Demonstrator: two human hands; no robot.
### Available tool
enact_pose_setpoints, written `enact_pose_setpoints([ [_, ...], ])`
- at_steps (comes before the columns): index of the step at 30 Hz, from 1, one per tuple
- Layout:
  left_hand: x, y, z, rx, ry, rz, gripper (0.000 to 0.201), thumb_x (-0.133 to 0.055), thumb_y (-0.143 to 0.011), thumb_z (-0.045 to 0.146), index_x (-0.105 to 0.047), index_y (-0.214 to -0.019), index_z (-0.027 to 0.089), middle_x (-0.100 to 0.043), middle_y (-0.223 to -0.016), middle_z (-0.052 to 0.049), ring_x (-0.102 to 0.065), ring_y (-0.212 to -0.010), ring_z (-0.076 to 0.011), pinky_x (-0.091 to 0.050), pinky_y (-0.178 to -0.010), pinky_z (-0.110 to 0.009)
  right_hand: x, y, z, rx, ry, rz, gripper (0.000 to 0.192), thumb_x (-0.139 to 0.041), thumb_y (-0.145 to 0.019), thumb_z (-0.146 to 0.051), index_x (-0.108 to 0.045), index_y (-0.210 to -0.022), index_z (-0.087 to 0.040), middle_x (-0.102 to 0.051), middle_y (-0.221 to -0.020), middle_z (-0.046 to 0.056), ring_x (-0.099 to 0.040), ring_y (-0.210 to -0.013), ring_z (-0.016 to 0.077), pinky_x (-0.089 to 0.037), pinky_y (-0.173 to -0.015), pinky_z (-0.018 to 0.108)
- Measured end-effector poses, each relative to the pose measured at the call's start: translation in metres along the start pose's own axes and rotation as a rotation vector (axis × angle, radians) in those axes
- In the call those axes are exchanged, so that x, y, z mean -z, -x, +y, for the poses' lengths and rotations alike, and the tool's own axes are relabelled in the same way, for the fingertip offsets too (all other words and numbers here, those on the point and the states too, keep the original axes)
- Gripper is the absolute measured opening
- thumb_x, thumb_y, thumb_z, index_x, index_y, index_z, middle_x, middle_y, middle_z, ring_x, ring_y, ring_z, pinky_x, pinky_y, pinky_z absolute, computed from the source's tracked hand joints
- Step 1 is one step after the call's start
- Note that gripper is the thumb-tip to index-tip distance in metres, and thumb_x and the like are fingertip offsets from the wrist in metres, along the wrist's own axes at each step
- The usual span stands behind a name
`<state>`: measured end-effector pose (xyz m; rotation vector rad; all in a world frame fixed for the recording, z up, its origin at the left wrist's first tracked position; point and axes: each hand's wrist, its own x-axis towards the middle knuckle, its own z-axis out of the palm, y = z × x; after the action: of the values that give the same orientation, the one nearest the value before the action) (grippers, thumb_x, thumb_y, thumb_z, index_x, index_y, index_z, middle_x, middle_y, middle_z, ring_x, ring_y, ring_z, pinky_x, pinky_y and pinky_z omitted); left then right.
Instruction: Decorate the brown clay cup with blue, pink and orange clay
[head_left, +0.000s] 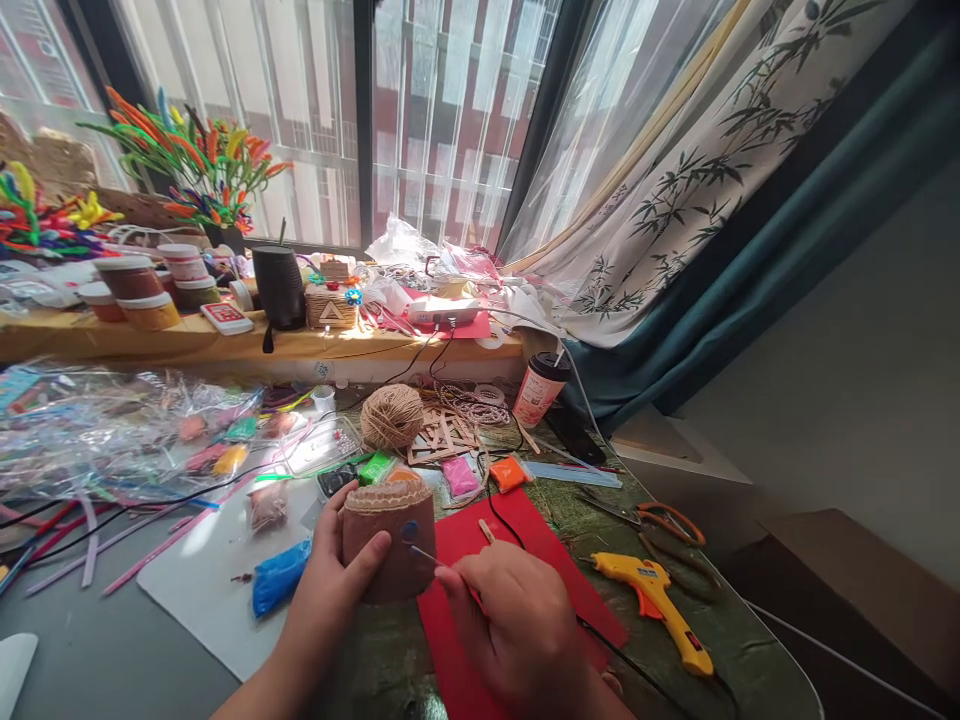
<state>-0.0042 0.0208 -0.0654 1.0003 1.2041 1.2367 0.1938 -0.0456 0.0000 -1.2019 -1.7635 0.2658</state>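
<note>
The right hand [517, 625] lies nearest, back up and knuckles toward the camera, its fingers pinched narrow around a thin stick tool [429, 553] whose tip meets a small blue dot [409, 531] on the side of a brown clay pot [390, 545]. The left hand [334, 580] comes up from the lower left and grips that pot, thumb across its front and fingers behind, holding it upright just above the table edge. The pot has a paler ribbed band round its rim. Beneath the right hand lies a red sheet [517, 560]; to the right a yellow glue gun [656, 600] rests on the green table, scissors [660, 525] beyond it. Left of the pot a blue clay packet [277, 578] lies on a white board [202, 570]. Farther back sit a twine ball [391, 416], wooden sticks [444, 436] and a paper cup [538, 388] whose print is too small to read. A dark speaker [279, 287] stands on the sill.
</note>
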Motion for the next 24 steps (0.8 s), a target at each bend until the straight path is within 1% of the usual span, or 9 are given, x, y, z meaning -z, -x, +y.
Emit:
enact_pose_setpoints([
  [1,0.000,-0.001,0.000,0.010,0.016,0.007,0.089,-0.090,-0.075,0.063,-0.057,-0.149,0.029,-0.067,-0.151,-0.014,-0.062,-0.142,-0.0435,-0.044,-0.122,-0.059,0.003,-0.001,-0.003,-0.005,0.002,0.013,0.031,-0.061,-0.105,-0.024,-0.066,-0.074,-0.021,-0.062,-0.063,0.001,-0.050,-0.059,0.0159,-0.030,-0.059,0.032],
  [2,0.001,-0.002,0.000,0.017,0.040,0.005,0.089,-0.089,-0.075,0.063,-0.055,-0.150,0.029,-0.066,-0.152,-0.014,-0.061,-0.143,-0.0435,-0.043,-0.123,-0.060,0.005,-0.003,-0.004,-0.074,-0.048,-0.001,0.033,-0.061,-0.106,-0.027,-0.066,-0.075,-0.021,-0.061,-0.062,0.000,-0.049,-0.057,0.0154,-0.031,-0.058,0.031],
  [4,0.001,-0.002,-0.001,0.014,0.072,-0.018,0.090,-0.089,-0.076,0.063,-0.054,-0.151,0.028,-0.066,-0.153,-0.015,-0.060,-0.143,-0.0434,-0.043,-0.122,-0.059,0.003,-0.008,-0.001,-0.310,-0.249,-0.077,0.039,-0.060,-0.107,-0.042,-0.065,-0.075,-0.022,-0.059,-0.062,-0.001,-0.050,-0.057,0.0154,-0.034,-0.055,0.029],
  [6,0.001,-0.002,-0.002,0.001,0.052,-0.044,0.089,-0.089,-0.075,0.062,-0.056,-0.150,0.026,-0.067,-0.151,-0.016,-0.062,-0.142,-0.0434,-0.044,-0.122,-0.058,-0.003,-0.011,0.005,-0.514,-0.468,-0.148,0.047,-0.061,-0.103,-0.059,-0.065,-0.074,-0.022,-0.062,-0.066,0.001,-0.055,-0.062,0.0177,-0.041,-0.058,0.028],
  [8,0.001,-0.001,-0.002,-0.014,0.010,-0.061,0.087,-0.089,-0.076,0.062,-0.058,-0.148,0.025,-0.069,-0.150,-0.016,-0.063,-0.140,-0.0433,-0.045,-0.121,-0.057,-0.010,-0.012,0.012,-0.609,-0.585,-0.167,0.053,-0.066,-0.096,-0.070,-0.065,-0.074,-0.022,-0.065,-0.072,0.003,-0.060,-0.070,0.0209,-0.047,-0.065,0.031],
  [13,0.000,0.003,0.001,-0.060,-0.046,-0.061,0.086,-0.088,-0.075,0.061,-0.059,-0.147,0.025,-0.071,-0.147,-0.015,-0.066,-0.138,-0.0423,-0.051,-0.117,-0.052,-0.016,-0.011,0.018,-0.651,-0.583,-0.198,0.057,-0.068,-0.090,-0.075,-0.064,-0.071,-0.021,-0.062,-0.071,0.003,-0.057,-0.071,0.0212,-0.046,-0.067,0.032],
  [19,-0.001,0.006,0.005,-0.064,-0.085,-0.070,0.091,-0.087,-0.076,0.062,-0.053,-0.153,0.027,-0.070,-0.148,-0.015,-0.066,-0.138,-0.0430,-0.054,-0.113,-0.053,-0.018,-0.009,0.019,-0.586,-0.389,-0.185,0.051,-0.064,-0.097,-0.065,-0.059,-0.069,-0.023,-0.048,-0.061,-0.003,-0.042,-0.060,0.0162,-0.031,-0.056,0.030],
  [22,0.000,0.006,0.005,-0.044,-0.088,-0.085,0.091,-0.087,-0.077,0.062,-0.051,-0.153,0.026,-0.068,-0.150,-0.016,-0.064,-0.140,-0.0428,-0.052,-0.115,-0.053,-0.018,-0.004,0.020,-0.562,-0.413,-0.150,0.052,-0.064,-0.097,-0.065,-0.057,-0.067,-0.023,-0.049,-0.062,-0.003,-0.044,-0.060,0.0163,-0.032,-0.057,0.030],
  [24,0.001,0.005,0.004,-0.034,-0.073,-0.102,0.093,-0.088,-0.076,0.062,-0.050,-0.153,0.027,-0.068,-0.151,-0.016,-0.063,-0.141,-0.0428,-0.052,-0.115,-0.053,-0.012,-0.001,0.021,-0.538,-0.437,-0.103,0.053,-0.063,-0.098,-0.065,-0.057,-0.067,-0.023,-0.050,-0.063,-0.002,-0.044,-0.060,0.0163,-0.033,-0.057,0.030],
])
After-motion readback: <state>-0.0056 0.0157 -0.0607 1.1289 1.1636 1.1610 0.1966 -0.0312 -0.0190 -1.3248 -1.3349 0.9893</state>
